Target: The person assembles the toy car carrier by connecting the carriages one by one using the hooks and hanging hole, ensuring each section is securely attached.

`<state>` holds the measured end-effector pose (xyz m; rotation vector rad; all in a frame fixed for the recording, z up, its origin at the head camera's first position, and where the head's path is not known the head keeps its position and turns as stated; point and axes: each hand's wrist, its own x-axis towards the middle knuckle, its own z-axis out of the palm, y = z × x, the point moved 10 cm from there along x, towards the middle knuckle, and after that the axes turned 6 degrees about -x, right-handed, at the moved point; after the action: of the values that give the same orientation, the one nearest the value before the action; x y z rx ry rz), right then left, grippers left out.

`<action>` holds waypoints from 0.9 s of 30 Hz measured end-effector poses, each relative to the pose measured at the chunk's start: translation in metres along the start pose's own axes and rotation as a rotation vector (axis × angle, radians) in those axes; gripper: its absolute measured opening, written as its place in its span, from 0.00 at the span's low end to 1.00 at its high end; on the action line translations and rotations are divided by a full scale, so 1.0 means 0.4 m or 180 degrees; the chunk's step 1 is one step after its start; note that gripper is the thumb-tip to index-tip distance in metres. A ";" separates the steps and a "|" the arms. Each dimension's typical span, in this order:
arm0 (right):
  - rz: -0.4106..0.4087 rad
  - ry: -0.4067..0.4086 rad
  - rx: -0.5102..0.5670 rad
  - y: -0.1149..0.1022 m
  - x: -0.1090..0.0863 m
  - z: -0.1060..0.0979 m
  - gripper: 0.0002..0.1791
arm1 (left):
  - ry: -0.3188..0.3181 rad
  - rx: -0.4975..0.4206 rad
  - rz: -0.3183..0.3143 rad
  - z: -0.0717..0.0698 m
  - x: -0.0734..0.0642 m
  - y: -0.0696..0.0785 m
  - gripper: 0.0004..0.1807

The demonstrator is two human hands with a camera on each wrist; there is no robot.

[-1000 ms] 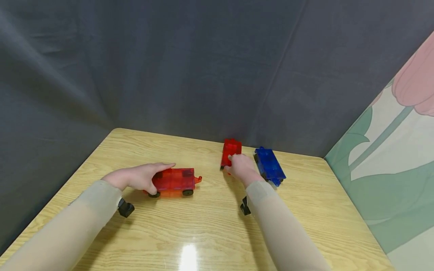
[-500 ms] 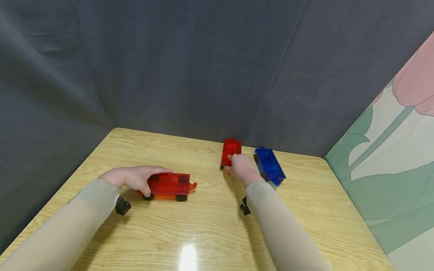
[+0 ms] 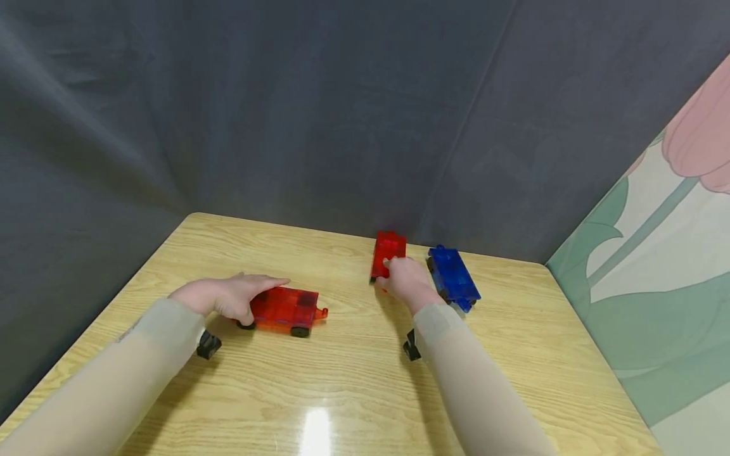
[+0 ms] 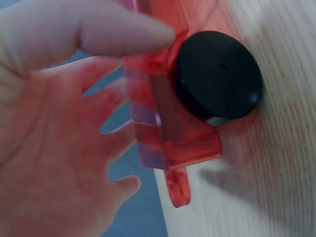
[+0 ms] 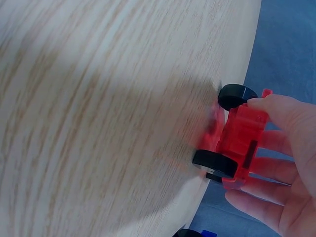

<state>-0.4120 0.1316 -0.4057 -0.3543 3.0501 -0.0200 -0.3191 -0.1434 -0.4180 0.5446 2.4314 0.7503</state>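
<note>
Three toy cars on the wood-grain bench (image 3: 353, 392): two translucent red, one blue. Left hand (image 3: 230, 299) clamped on the left end of the left red car (image 3: 285, 307); thumb on the near side beside a black wheel (image 4: 219, 76), fingers on the far side, visible through the red body in the left wrist view. Its hook (image 3: 322, 313) points right. Right hand (image 3: 407, 278) grips the near end of the right red car (image 3: 390, 246), close to the bench's far edge. Blue car (image 3: 454, 275) just right of it, apart. Dark curtain (image 3: 342, 114) behind; floral panel (image 3: 673, 316) at right.
</note>
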 end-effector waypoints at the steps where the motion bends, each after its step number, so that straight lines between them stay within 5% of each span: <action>1: -0.0013 -0.0004 -0.0009 -0.001 0.001 0.001 0.30 | 0.0043 0.0071 0.0063 -0.001 -0.001 0.005 0.59; 11: -0.0007 -0.0029 0.0056 0.003 0.002 0.002 0.30 | 0.0843 0.0164 0.0810 0.015 0.005 0.095 0.56; 17: -0.0045 0.0009 0.0038 -0.002 0.006 -0.001 0.30 | 0.0999 0.0051 0.0732 0.044 0.024 0.073 0.51; 27: 0.0009 -0.0044 0.0035 0.003 0.002 0.000 0.31 | 0.1165 -0.0111 0.0687 0.038 0.030 0.056 0.47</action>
<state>-0.4129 0.1326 -0.4058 -0.3480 3.0356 -0.0340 -0.3143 -0.1141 -0.4195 0.7173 2.7137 1.0597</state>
